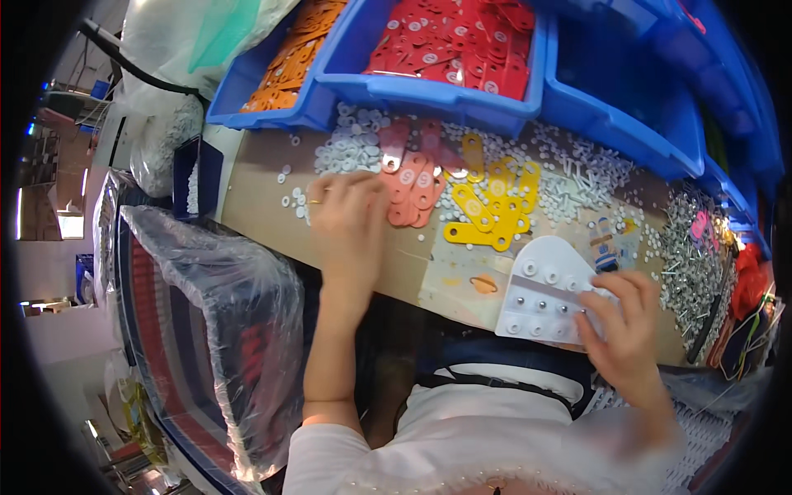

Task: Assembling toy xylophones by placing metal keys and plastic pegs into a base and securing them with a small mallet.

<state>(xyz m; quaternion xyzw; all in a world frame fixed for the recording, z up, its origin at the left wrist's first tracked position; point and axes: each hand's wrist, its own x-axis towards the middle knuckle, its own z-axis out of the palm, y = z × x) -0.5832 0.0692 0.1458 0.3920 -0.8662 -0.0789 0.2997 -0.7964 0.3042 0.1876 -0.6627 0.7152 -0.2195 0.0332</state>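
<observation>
A white plate (540, 293) with one rounded end lies at the table's near edge. Rows of white round rings and small shiny metal studs (542, 305) sit on it. Over its right side is my right hand (623, 326), fingers bent and apart, the fingertips at the plate near a stud. My left hand (351, 214) reaches over the table beside a pile of white plastic washers (351, 148); its fingers point down and are blurred, so whatever they hold is hidden. Just right of it lie stacked salmon-pink strips (411, 191) with holes. Yellow strips (495, 206) are heaped further right.
Blue bins stand along the back, holding orange strips (293, 62) and red strips (458, 45). White rivet-like pieces (569, 177) spread behind the plate. A heap of metal screws (693, 264) lies at the right. Left of the table stands a plastic-wrapped striped object (223, 330).
</observation>
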